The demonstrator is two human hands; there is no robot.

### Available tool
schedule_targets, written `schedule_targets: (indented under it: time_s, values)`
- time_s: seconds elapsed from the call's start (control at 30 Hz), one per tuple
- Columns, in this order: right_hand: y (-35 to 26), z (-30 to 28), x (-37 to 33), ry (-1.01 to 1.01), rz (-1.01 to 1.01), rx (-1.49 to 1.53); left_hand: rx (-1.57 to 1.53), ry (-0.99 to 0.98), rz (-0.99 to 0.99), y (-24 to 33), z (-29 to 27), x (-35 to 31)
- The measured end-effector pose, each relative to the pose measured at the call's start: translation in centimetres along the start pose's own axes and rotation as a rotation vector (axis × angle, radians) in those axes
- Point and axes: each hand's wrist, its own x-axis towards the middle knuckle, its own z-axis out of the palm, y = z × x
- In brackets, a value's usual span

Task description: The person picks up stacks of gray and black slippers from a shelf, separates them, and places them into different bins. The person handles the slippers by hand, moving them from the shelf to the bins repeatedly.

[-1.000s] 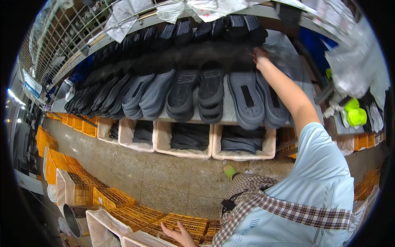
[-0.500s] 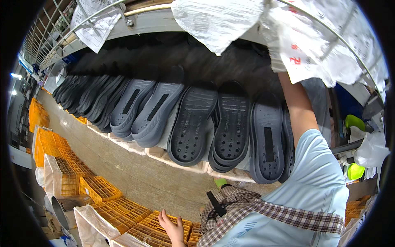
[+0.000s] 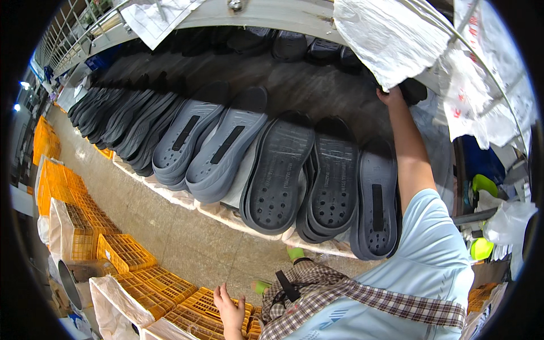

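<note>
My right hand (image 3: pixel 391 96) reaches far back under the shelf, its fingers bent against a dark shoe sole (image 3: pixel 416 90). Hanging white paper and shadow hide part of that grip. Below the arm, a grey sole with a black strip (image 3: pixel 376 212) ends a row of soles. To its left lie stacked black soles with holes (image 3: pixel 334 192), another large black sole (image 3: pixel 277 187) and grey soles (image 3: pixel 218 158). My left hand (image 3: pixel 229 309) hangs low beside my apron, holding nothing, fingers apart.
Many dark soles (image 3: pixel 122 124) lean together at the far left, and more (image 3: pixel 290 45) stand along the back. A metal shelf edge (image 3: pixel 294 17) with hanging white paper (image 3: pixel 391 39) runs overhead. Orange crates (image 3: pixel 127 252) line the floor (image 3: pixel 187 243) at lower left.
The view has shifted, so the soles at right sit further right and the hanging paper has moved right. My right hand, hidden behind paper before, now shows against a dark sole.
</note>
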Motion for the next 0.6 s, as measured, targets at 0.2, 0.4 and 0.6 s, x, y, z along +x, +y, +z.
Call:
schedule_targets:
  time_s: [0.2,0.4,0.6]
  values:
    - [-4.1,-4.3,-12.1,0.138,0.142,-0.04,-0.013,-0.044,0.112,-3.6,-1.4,1.4]
    - [-4.2,-6.4,-28.0,-0.149,0.3,0.08,0.007,-0.038,0.279,-8.3,-4.4,2.1]
    - [-1.9,-2.0,-32.3,0.025,0.101,0.177,0.03,-0.006,0.365,-11.9,-7.4,1.4]
